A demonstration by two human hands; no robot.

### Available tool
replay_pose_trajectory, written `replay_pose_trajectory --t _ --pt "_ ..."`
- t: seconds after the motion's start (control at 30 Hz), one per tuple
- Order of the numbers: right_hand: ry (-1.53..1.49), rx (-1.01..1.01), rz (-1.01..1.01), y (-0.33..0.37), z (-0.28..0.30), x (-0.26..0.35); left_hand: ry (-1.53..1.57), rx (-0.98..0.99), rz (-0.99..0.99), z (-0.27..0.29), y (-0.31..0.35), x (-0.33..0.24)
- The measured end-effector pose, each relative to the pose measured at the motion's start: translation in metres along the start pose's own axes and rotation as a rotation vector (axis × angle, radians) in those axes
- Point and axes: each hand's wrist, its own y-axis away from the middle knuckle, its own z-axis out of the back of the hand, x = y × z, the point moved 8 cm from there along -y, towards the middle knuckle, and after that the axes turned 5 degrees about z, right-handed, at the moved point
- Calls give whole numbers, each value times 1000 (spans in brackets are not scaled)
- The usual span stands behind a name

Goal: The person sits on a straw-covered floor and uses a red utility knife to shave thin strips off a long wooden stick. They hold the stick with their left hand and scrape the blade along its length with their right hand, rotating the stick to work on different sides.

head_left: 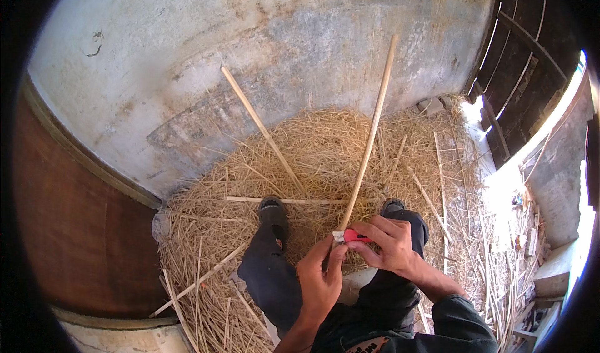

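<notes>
Nearest, a dark sleeve point(459, 322) is covering the right arm. The left hand point(320, 278) is gripping with closed fingers the near end of a wooden stick point(374, 128), whose other end is pointing far, toward the wall point(300, 53). The right hand point(390, 247) is pinching a red tool point(354, 236), its pale part meeting the stick. The left thumb is sitting near, so a sudden slip could be hurting it.

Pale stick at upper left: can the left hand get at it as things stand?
Probably not without letting go: the left hand appears closed on the long stick, and the pale stick is out beyond the left shoe.
</notes>
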Motion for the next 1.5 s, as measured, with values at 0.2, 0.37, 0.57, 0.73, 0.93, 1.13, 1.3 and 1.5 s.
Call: replay_pose_trajectory --t 0.2,0.37,0.57,0.73,0.93,1.13,1.3,1.5 --pt "40 -15 -30 -6 8 -5 -81 -108 -153 3 4 -12" --pt "33 -82 -39 -9 12 -17 -130 -108 -121 4 10 -9" --pt "36 -18 -107 -20 16 -22 -135 -134 -114 8 14 -4" --pt "58 -85 -75 -20 16 -30 -162 -143 -121 12 15 -6" --pt "66 -87 -117 -26 17 -42 -162 -141 -104 15 21 -2" --pt "37 -144 -118 -33 20 -54 -173 -122 -56 19 27 9" --pt "54 -185 -183 -43 31 -85 -159 -133 -53 21 42 20" --pt "166 -265 -287 -53 49 -131 -228 -77 -1 23 57 40"
